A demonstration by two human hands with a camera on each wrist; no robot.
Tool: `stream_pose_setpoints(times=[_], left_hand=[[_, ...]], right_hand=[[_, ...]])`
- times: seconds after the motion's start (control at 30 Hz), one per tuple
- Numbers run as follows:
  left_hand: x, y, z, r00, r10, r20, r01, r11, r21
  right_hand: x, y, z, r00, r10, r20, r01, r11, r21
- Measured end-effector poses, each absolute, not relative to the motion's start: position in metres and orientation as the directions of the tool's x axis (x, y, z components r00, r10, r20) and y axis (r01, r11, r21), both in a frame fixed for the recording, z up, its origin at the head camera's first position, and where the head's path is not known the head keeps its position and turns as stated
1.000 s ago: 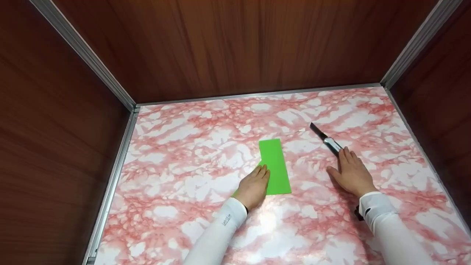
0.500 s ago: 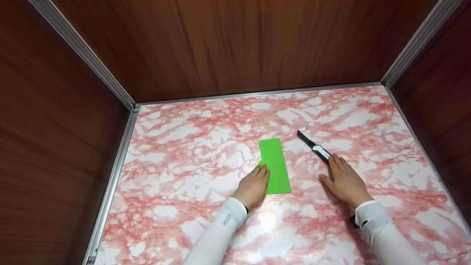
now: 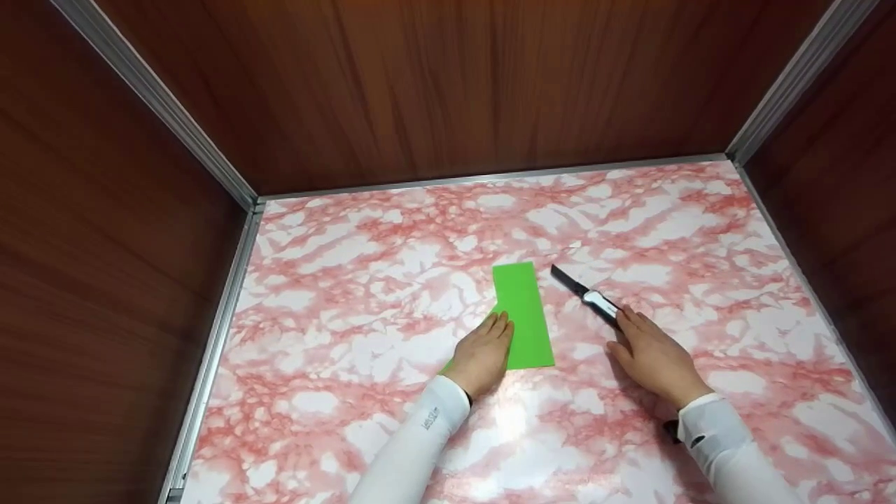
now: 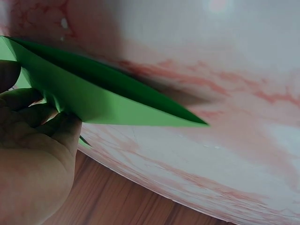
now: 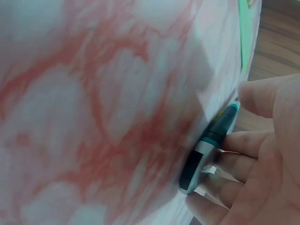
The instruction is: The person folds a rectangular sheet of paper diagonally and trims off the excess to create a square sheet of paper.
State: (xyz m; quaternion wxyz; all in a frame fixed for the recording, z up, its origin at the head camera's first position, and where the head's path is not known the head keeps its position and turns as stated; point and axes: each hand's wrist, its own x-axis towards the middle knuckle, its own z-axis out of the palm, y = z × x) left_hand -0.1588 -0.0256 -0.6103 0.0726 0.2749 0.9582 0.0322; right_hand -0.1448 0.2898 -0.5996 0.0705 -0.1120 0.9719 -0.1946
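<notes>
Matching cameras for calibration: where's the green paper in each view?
Head: the green paper is slightly right of and below centre, partly covered by the left hand.
Left wrist: on the left side, tapering to a point just right of centre.
Right wrist: only a thin strip at the top, toward the right edge.
Shared landmark: the pink-and-white marbled surface, visible in all three.

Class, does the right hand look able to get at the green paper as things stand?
Probably yes: bare tabletop lies between the right hand and the green paper, though that hand, on the knife, may need freeing first.
</notes>
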Motion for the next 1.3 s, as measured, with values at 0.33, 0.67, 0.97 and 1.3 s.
stream_pose_setpoints(times=[0.33, 0.67, 0.97, 1.3], left_hand=[[-0.158, -0.024, -0.61, -0.84, 0.529, -0.119, 0.519, 0.848, 0.109], [-0.158, -0.024, -0.612, -0.838, 0.536, -0.102, 0.526, 0.844, 0.108], [-0.158, -0.026, -0.611, -0.848, 0.523, -0.087, 0.514, 0.851, 0.107], [-0.16, -0.027, -0.61, -0.856, 0.512, -0.076, 0.506, 0.858, 0.086]], right_hand=[[-0.16, 0.283, -0.595, -0.989, -0.143, 0.029, -0.142, 0.895, -0.423], [-0.182, 0.272, -0.601, -0.993, -0.112, 0.045, -0.121, 0.923, -0.366], [-0.185, 0.269, -0.604, -0.983, -0.136, 0.125, -0.172, 0.92, -0.353], [-0.178, 0.264, -0.603, -0.97, -0.15, 0.189, -0.209, 0.914, -0.348]])
